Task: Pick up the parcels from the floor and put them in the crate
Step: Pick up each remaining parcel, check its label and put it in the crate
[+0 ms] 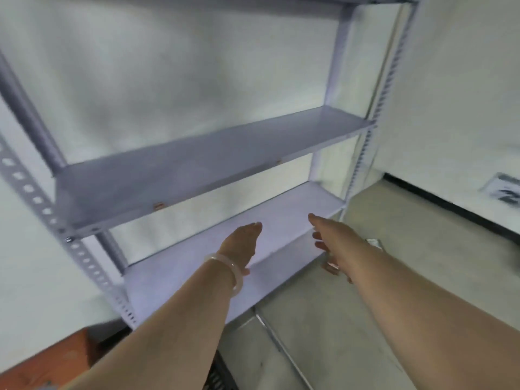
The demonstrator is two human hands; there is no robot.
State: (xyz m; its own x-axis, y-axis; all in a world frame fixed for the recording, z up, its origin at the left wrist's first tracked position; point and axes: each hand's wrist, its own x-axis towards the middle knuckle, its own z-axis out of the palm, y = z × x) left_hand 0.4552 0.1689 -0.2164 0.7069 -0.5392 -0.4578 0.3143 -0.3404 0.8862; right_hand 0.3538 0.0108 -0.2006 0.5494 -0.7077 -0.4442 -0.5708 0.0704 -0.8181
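Parcel [373, 243] place: on the floor [422, 263], just behind the right wrist, mostly hidden.
Left hand [241, 244]: stretched over the lowest shelf [183, 277], fingers straight, nothing held; a pale bangle [235, 274] is worn at the wrist.
Right hand [333, 243]: stretched past the shelf's front edge, fingers spread and relaxed, nothing gripped.
Parcel look: only a pale, crinkled corner is seen.
Room: open floor is seen right of the rack [84, 257].

1. Rack [337, 66] against the wall [183, 66]; middle shelf [197, 175] above lower shelf [295, 209].
2. Left hand [242, 246] over the lower shelf; right hand [334, 243] beside it, at the shelf's front edge.
3. Floor [408, 277] right of the rack.
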